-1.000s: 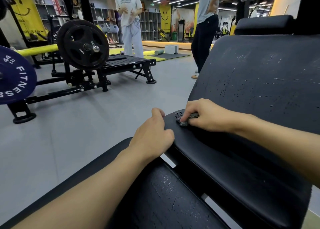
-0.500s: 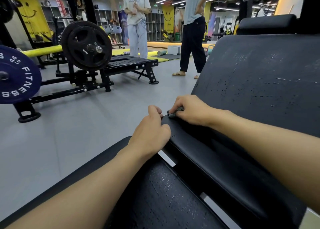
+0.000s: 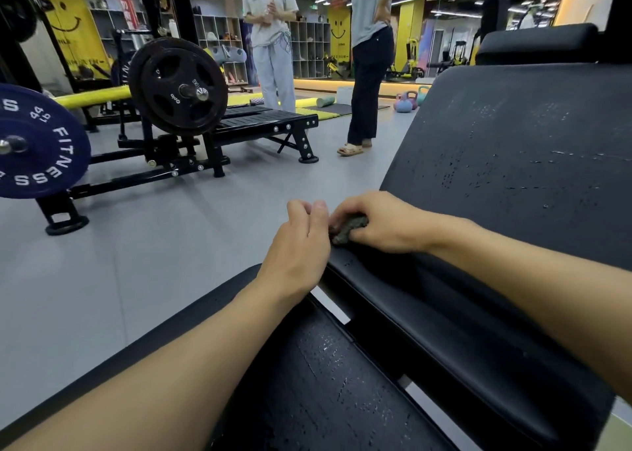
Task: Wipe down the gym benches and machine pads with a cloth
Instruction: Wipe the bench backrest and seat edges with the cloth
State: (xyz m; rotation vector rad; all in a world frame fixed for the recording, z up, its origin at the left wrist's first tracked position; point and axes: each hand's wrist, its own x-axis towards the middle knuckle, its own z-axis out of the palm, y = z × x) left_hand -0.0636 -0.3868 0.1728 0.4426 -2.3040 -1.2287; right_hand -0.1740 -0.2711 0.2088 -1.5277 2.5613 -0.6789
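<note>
A black padded bench (image 3: 513, 177) fills the right of the view. At the bench's left edge, the right hand (image 3: 379, 221) grips a bunched dark cloth (image 3: 350, 226), wiping that corner. The left hand (image 3: 301, 245), loosely curled and empty, sits just beside the cloth; a second ago it rested on the edge. Next, likely a sweep back across the bench.

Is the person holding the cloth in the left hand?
No, the right hand grips the dark cloth at the corner of the pad; the left hand only sits beside it.
</note>
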